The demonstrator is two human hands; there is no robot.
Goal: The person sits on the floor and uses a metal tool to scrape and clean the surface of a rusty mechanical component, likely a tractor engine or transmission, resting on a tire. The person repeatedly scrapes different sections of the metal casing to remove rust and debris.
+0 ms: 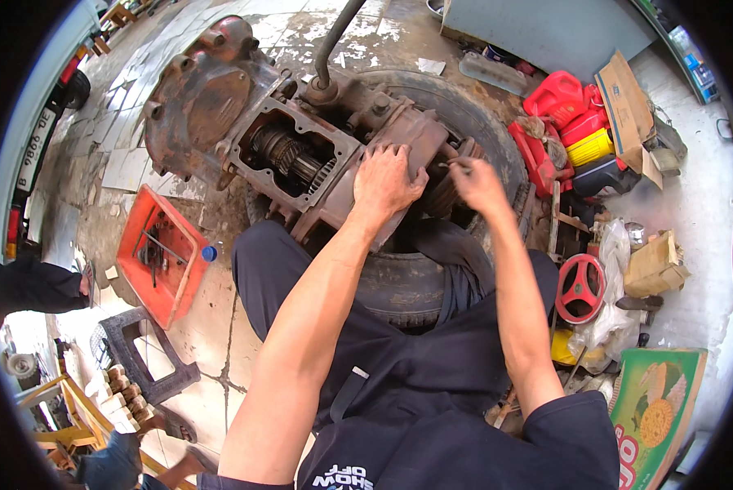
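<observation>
A rusty gearbox (334, 196) lies in front of me on a tyre (399, 286), and its top opening shows toothed gears (285, 155) on a shaft. On the brown metal casing right of the opening rests my left hand (383, 184), palm down, fingers bent and thumb apart. My right hand (479, 186) is closed beside the round output end (456, 175) of the gearbox. A thin piece seems to stick out from its fingertips, too small and blurred to name. A long lever (330, 45) rises from the far side of the gearbox.
On my left are an orange tray (171, 261) holding metal parts and a dark plastic stool (150, 355). Red jerrycans (558, 98), a cardboard box (628, 106) and a red handwheel (580, 288) crowd the right. Another person's leg (36, 286) shows at far left, near a parked vehicle (36, 155).
</observation>
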